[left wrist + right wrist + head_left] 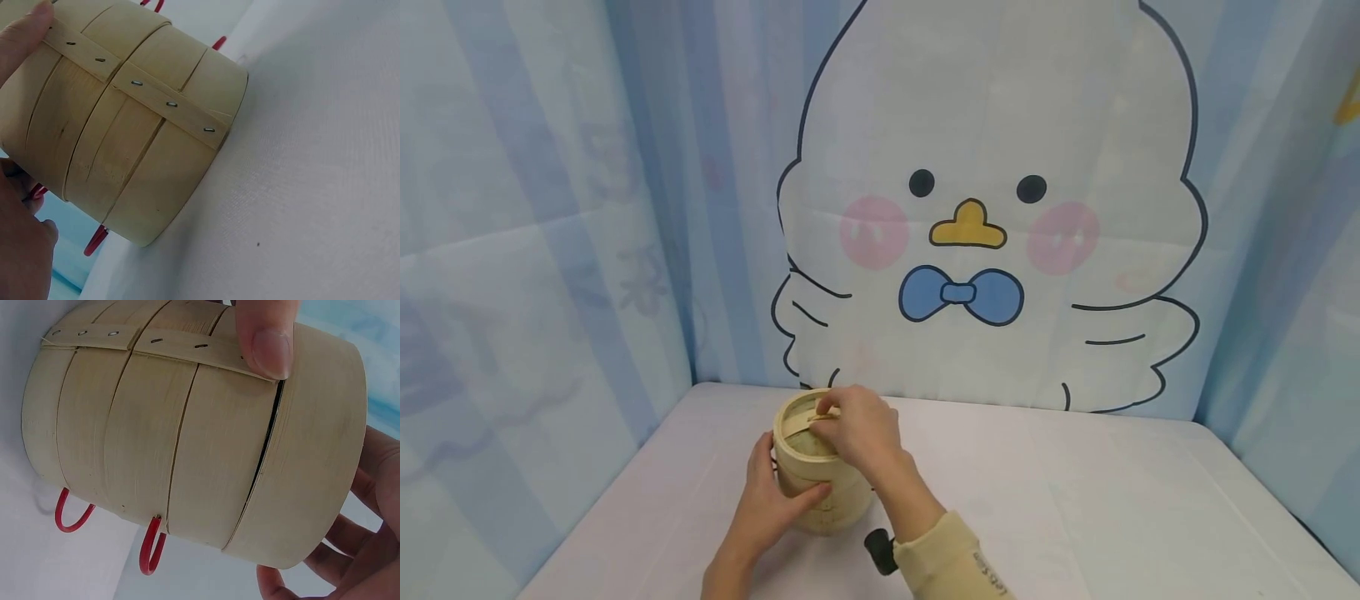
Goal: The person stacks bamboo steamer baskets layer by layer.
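A small stacked bamboo steamer (147, 119) with a lid (808, 442) stands on the table. Stapled seams and red loops show on its sides in both wrist views. My left hand (769, 504) grips the steamer's side, its thumb across the front and its fingers around the left. From above, my right hand (861, 429) pinches the strap handle (800, 422) on the lid with thumb and fingers. In the right wrist view, a thin dark gap runs between the lid's rim (312, 444) and the tier below; the inside is hidden.
A white cloth-like surface covers the table (1075, 500). Behind it hangs a curtain (970, 350) printed with a white bird in a blue bow tie, and striped curtains flank both sides. A black device (880, 550) sits at my right wrist.
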{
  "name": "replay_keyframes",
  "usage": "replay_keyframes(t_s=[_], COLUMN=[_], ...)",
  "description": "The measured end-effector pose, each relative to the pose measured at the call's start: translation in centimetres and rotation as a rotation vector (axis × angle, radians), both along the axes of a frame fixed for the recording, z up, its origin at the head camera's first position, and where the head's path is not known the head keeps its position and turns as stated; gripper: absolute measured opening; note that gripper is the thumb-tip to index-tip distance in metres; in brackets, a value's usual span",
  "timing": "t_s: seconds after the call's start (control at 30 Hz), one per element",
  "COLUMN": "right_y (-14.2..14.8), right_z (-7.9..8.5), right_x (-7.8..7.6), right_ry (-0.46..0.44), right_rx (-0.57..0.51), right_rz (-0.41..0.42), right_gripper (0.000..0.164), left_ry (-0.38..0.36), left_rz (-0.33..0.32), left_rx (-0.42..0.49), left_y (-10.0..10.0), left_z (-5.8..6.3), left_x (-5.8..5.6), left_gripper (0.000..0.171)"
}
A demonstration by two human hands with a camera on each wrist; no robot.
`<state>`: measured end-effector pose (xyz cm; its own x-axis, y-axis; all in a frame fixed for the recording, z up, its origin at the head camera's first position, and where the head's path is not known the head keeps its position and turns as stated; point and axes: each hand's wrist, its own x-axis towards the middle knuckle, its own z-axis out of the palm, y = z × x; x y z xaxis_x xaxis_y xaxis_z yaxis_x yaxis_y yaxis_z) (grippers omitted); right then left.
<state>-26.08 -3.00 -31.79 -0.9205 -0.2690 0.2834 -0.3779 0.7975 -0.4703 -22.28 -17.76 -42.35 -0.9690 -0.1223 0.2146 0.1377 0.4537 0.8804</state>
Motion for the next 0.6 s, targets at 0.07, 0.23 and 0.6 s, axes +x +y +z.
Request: replay_keyframes(t_s=[0.07,0.23,0.6], right_y=[-0.16,-0.30,-0.62], right_z=[-0.05,-0.26,-0.45], right_x=[-0.04,-0.06,0.39], right_ry=[0.012,0.030,0.048], right_rx=[0.010,0.021,0.018], right_rz=[-0.002,-0.003,-0.032], right_gripper=[0.016,0.014,0.015], left_ry=[0.003,0.021,-0.023], left_rz=[-0.002,-0.007,-0.004], left_rx=[0.003,0.011,0.014], left_y=[-0.04,0.04,-0.02], left_z=[0.00,-0.02,0.11], left_x=[-0.01,-0.02,0.18], left_gripper=[0.110,0.108,0.113])
